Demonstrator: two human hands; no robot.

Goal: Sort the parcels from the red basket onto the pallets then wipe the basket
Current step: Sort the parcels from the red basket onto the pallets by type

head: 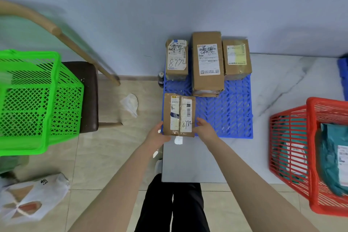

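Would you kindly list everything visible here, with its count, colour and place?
blue pallet: one, blue, floor by the wall
back parcels: three, brown cardboard, in a row on the pallet's far edge
held parcel: one, brown cardboard, at the pallet's near left corner
red basket: one, red, floor at right
bagged parcels: at least two, teal, inside the red basket
green basket: one, green, on the chair at left
chair: one, wooden with dark seat, left
white cloth: one, white, floor between chair and pallet
plastic bag: one, white, bottom left floor
left hand and right hand: two, bare, holding the held parcel's near corners
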